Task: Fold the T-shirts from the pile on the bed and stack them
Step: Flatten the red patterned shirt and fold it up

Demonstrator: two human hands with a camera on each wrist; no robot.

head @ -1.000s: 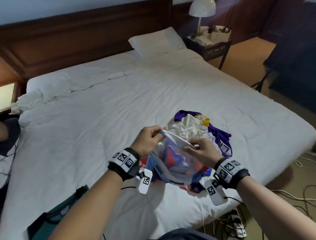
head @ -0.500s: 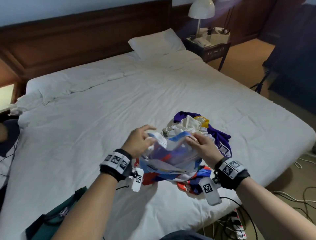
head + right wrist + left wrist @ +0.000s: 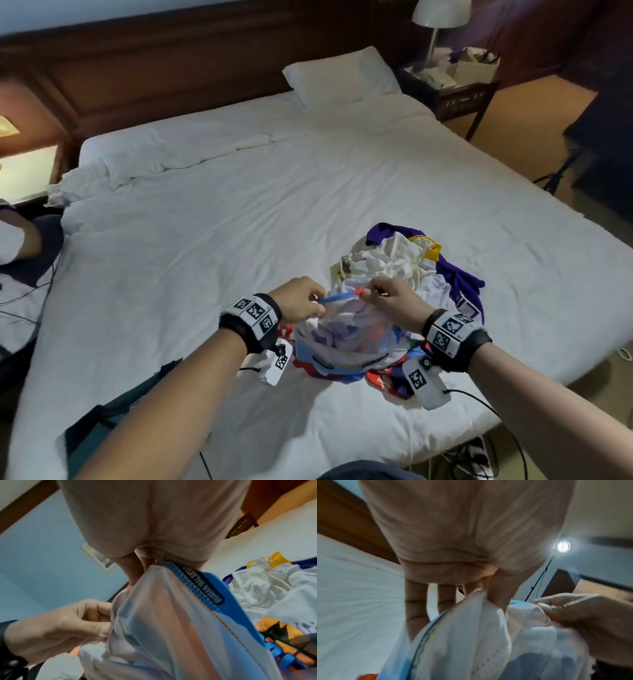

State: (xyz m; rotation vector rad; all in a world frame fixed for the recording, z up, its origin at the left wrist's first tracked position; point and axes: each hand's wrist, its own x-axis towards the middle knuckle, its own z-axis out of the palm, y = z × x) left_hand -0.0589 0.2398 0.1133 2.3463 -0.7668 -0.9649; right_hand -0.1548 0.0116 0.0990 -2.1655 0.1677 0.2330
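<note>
White bedding covers the bed (image 3: 205,240), and the pile (image 3: 421,270) of crumpled shirts is heaped toward its near edge, just beyond the hands. A pale T-shirt (image 3: 346,339) with blue trim is held up in front of the pile — its blue-banded edge is stretched short and level between the two grips. The left hand (image 3: 299,301) is pinched on one end, the right hand (image 3: 394,303) on the other, fingers curled tight on the cloth in both wrist views. The body of the shirt hangs straight down from that edge onto the bed, so its long axis is judged vertical; neither hand is nearer — a spread apart sideways is what the coming move seems to need.
</note>
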